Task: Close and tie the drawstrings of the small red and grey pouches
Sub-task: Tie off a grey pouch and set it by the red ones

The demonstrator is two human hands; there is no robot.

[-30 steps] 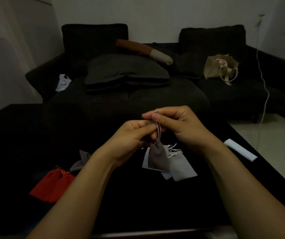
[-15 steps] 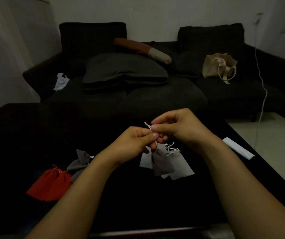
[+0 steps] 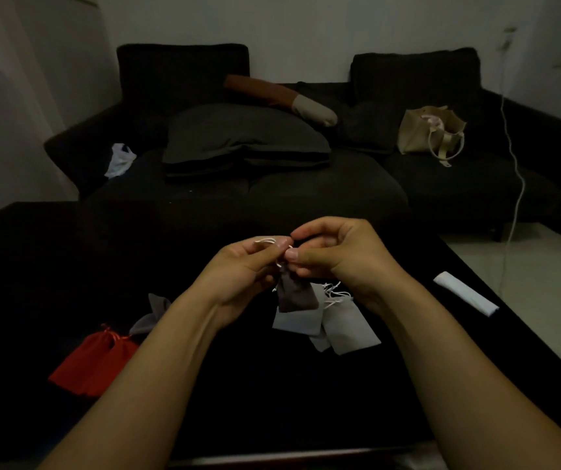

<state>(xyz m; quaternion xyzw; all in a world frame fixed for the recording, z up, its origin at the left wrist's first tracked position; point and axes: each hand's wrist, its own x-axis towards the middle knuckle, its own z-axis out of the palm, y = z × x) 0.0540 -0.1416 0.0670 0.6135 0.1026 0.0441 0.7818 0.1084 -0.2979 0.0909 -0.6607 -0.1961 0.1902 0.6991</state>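
Since a moment ago the white drawstring (image 3: pixel 267 241) has swung over to the left hand (image 3: pixel 242 273), whose fingers pinch it, while the right hand (image 3: pixel 331 254) grips the cord at the neck of the dark grey pouch (image 3: pixel 296 293). The pouch hangs above the middle of the table (image 3: pixel 35 283), over the loose grey pouches (image 3: pixel 347 325). The knot looks half formed; the red pouches (image 3: pixel 94 362) lie near the left edge.

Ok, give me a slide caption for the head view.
Both hands tie a dark grey pouch drawstring above the black table.

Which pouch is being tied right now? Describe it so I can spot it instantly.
Start at the black table in front of the sofa, then find both hands at its middle. The dark grey pouch hangs from the white drawstring pinched by the left hand and right hand. It alone is lifted, darker than the pale grey pouches lying beneath.
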